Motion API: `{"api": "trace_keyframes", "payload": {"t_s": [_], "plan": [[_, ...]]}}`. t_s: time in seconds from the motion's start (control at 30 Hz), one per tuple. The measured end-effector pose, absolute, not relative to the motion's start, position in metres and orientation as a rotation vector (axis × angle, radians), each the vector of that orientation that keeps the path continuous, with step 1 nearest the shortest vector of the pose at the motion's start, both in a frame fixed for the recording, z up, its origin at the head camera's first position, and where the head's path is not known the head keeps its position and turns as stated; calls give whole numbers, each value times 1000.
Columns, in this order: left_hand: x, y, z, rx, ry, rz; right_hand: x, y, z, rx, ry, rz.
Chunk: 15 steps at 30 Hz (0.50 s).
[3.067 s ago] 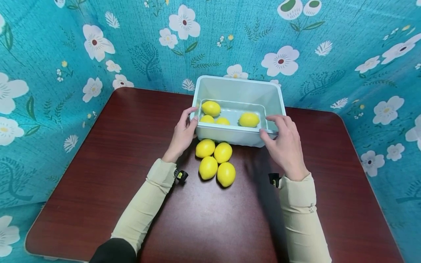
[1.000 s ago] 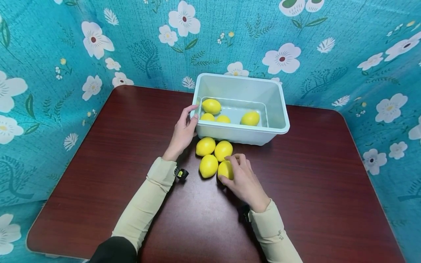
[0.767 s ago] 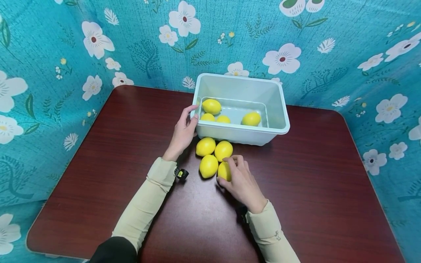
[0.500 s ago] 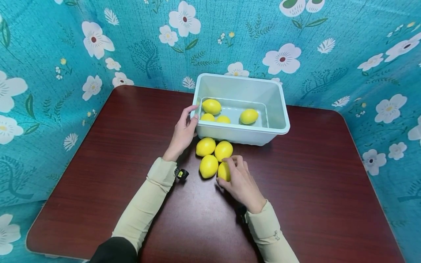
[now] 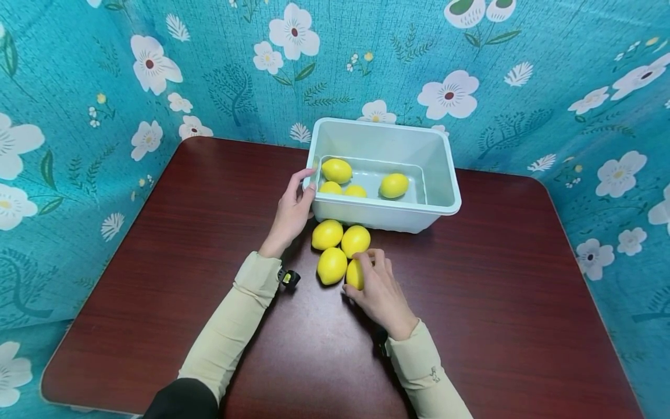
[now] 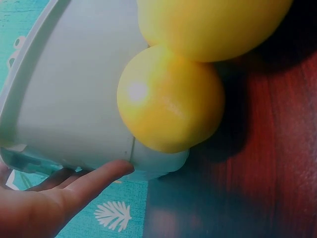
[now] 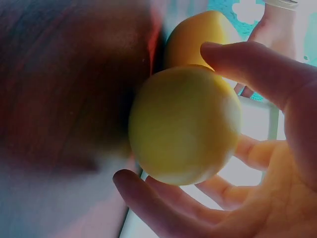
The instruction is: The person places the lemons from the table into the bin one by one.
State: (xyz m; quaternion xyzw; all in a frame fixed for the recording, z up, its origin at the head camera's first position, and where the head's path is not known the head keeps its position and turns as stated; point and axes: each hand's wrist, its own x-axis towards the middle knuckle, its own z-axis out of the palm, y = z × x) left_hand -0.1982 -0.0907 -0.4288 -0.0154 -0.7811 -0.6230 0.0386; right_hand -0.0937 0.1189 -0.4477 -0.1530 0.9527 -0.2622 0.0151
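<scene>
A pale blue plastic bin (image 5: 374, 216) stands at the back of the table. My left hand (image 5: 289, 220) holds its front left corner, thumb and index finger at the rim. In the left wrist view a finger (image 6: 101, 178) lies against the bin's outer wall. My right hand (image 5: 382, 294) has its fingers curled round a lemon (image 5: 354, 274), partly hidden in the head view. That lemon (image 7: 183, 126) lies between thumb and fingers in the right wrist view. Beside it are three more lemons: left (image 5: 332, 266), back left (image 5: 327, 234) and back right (image 5: 356, 241).
Several lemons lie in the bin, one of them apart from the others, a lemon (image 5: 394, 185) right of the middle. Brown wood-grain table (image 5: 502, 302) spreads to both sides. Floral turquoise cloth (image 5: 230, 70) hangs behind and beside it.
My right hand left the bin's right end, went down to the front right lemon and edged slightly left there. Inside the bin the lone lemon rolled right, then back left. My left hand stayed.
</scene>
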Motion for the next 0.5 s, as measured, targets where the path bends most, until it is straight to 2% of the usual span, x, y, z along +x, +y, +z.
{"api": "trace_keyframes", "payload": {"t_s": [0.5], "plan": [[-198,-91,-430,-67,-2376,-1930,-94,118,-450,-452,2958,-809]]}}
